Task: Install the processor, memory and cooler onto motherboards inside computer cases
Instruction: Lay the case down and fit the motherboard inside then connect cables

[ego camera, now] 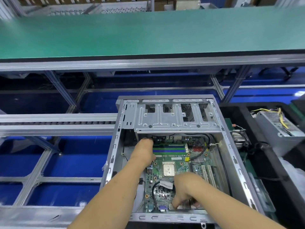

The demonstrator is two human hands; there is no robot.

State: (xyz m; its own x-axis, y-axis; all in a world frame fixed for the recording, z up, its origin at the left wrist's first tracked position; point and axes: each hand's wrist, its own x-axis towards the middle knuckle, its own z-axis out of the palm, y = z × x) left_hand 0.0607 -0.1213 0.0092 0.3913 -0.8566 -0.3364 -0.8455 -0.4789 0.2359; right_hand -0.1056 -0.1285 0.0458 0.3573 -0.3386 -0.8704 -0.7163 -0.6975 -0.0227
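An open grey computer case (113, 156) lies on its side in front of me. Inside it sits a green motherboard (175, 162) with the silver processor (168, 169) in its socket and green and blue memory slots (170, 149) above. My left hand (145, 151) rests at the left end of the memory slots, fingers curled down onto the board edge. My right hand (186, 189) presses down at the board's near edge by the rear ports, fingertips hidden. No cooler is on the processor.
A metal drive cage (175, 118) spans the case's far end. Black bins at the right hold a power supply (279, 126) with yellow wires and a cooler fan (239, 138). A roller rail (57, 123) runs left. A green bench (148, 33) lies beyond.
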